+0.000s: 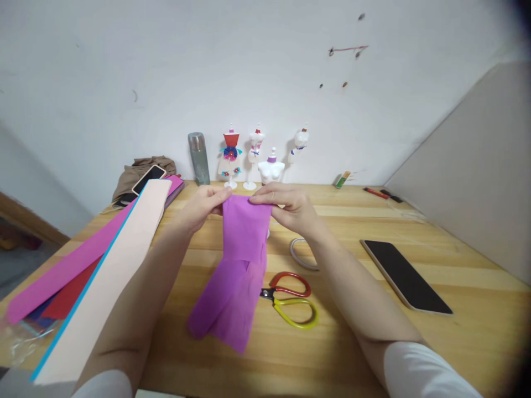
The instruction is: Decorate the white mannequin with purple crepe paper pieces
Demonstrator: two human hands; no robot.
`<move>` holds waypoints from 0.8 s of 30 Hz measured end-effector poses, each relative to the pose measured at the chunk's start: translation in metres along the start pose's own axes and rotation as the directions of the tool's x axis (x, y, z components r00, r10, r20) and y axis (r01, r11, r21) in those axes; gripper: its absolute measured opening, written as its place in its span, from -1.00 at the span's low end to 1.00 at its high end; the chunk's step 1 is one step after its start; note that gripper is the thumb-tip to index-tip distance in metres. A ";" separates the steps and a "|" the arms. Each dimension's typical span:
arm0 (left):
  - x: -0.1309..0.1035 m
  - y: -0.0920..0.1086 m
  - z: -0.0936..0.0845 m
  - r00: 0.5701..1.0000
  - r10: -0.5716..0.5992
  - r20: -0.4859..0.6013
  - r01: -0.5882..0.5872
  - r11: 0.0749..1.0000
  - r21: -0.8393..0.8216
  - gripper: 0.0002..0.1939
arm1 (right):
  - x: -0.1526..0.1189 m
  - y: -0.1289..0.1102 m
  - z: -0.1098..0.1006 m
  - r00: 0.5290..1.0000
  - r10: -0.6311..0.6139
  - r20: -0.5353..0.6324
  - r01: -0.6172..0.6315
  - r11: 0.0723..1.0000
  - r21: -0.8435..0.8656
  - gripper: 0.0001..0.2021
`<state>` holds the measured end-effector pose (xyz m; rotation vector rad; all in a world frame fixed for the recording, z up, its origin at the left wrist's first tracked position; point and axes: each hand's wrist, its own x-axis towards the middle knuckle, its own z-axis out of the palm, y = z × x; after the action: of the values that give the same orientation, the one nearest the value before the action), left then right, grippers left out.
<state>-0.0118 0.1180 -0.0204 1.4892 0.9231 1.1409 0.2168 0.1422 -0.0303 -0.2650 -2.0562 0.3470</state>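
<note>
A length of purple crepe paper [246, 229] hangs between my hands, folded over itself, its loose ends spreading down towards the table's front. My left hand [206, 205] pinches its upper left corner between thumb and fingers. The upper right corner is gripped by my right hand [290, 205], whose fingers lie along the top edge. Scissors [292, 298] with one red and one yellow handle lie just right of the paper, their blades hidden beneath it. Behind the paper's top edge stands a small white mannequin bust [271, 168], partly covered by my hands.
Several small dressed mannequins [230, 155] and a grey-green flask [199, 158] stand along the wall. Folded coloured paper [120, 265] covers the left side, with a phone [149, 179] behind. A large phone [404, 273] lies right; a pale ring [295, 255] sits near my right forearm.
</note>
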 end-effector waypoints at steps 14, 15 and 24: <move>-0.006 0.011 0.011 0.993 0.118 -0.012 -0.110 0.954 0.280 -0.73 | 0.001 -0.008 -0.002 0.849 0.524 0.076 -0.521 0.801 0.296 -0.71; -0.007 0.012 0.012 0.992 0.128 -0.008 -0.120 0.945 0.303 -0.74 | 0.003 -0.010 -0.001 0.838 0.543 0.059 -0.534 0.793 0.294 -0.68; -0.007 0.009 0.025 0.970 0.243 0.019 -0.228 0.876 0.424 -0.77 | 0.010 -0.026 0.011 0.748 0.659 0.075 -0.663 0.746 0.055 -0.65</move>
<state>0.0104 0.1028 -0.0147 1.9866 1.0839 1.1912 0.2015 0.1200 -0.0181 -0.9622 -1.9292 0.8760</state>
